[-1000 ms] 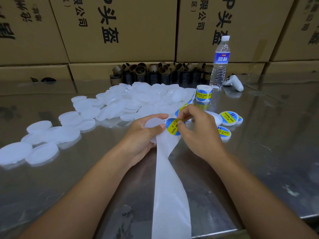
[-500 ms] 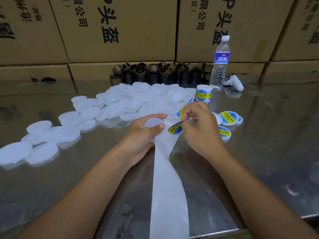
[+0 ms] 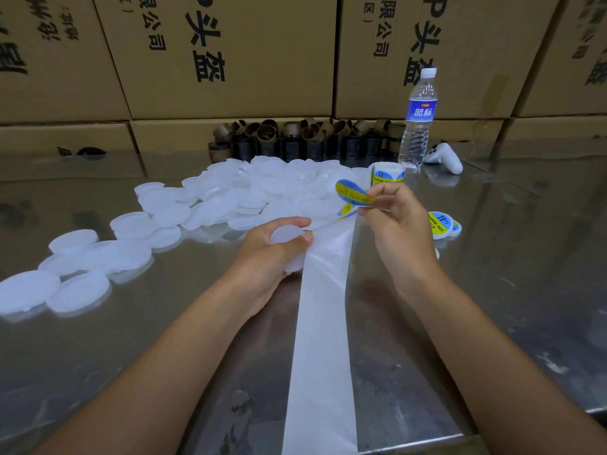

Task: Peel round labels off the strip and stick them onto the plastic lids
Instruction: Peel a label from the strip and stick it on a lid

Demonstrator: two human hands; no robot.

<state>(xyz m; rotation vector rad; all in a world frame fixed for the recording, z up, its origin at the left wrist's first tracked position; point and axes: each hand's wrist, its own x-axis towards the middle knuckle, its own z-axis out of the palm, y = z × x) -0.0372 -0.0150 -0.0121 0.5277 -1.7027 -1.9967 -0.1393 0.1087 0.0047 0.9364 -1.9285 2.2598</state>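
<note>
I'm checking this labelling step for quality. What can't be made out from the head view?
Head view:
Print on the peeled label, pinched by the right hand: curled and blurred, unreadable.
Much of the lid in the left hand: covered by its fingers.
End of the backing strip: cut off by the bottom edge.
Count of the labelled lids: some sit behind the right hand.

The right hand (image 3: 399,224) pinches a peeled round label (image 3: 351,191) above the white strip (image 3: 323,323); the left hand (image 3: 269,254) grips a plastic lid (image 3: 286,234) over the tabletop (image 3: 492,290).
</note>
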